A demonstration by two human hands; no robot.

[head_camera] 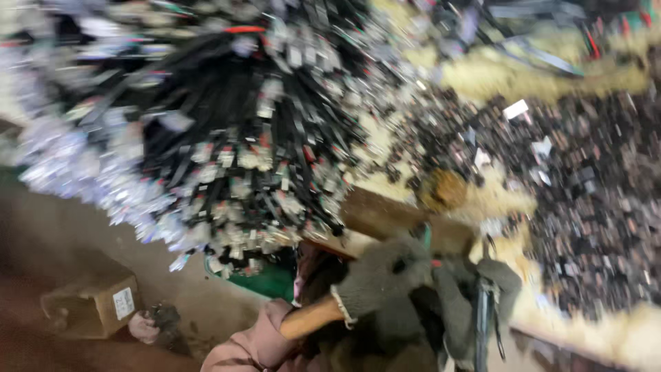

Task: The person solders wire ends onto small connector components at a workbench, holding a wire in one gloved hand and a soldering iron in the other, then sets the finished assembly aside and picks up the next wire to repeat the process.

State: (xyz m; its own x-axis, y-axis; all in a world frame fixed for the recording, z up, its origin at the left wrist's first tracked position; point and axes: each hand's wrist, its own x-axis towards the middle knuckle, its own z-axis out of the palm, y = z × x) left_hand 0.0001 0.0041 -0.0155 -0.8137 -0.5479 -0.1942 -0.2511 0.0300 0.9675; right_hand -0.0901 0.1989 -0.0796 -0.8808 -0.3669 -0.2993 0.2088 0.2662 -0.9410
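Frame is heavily motion-blurred, so take the detail loosely.

Gloved hands sitting bottom centre. Left hand (385, 279) in a grey knit glove is closed like a fist, bare wrist showing at the cuff; it looks to be gripping something, but I cannot tell what. Right hand (492, 289), same kind of glove, is curling around a thin dark strip (484, 324) that is hanging straight down out of the grip. Fingers look wrapped tight on it, probably fully closed.

Just above both hands, a brown wooden block (385, 215) is lying tilted, with a rounded brown piece (442, 189) touching its upper right end. A teal sliver is showing between the gloves.

Up and left of the left hand, a big heap of black strips with white and red tags (234, 131) is spilling over the bench edge, tagged ends dangling down. A green tub (265, 281) is sitting under the heap, just left of the left wrist.

Up and right of the right hand, a spread of small dark metal bits (592, 200) is covering the yellowish bench surface (496, 76), with a few white scraps among them.

Well left of the grip and lower, a cardboard box (93, 303) is sitting on the floor. Beside it another person's hand (142, 325) is showing, with a pink sleeve (251, 344) running toward the gloves.
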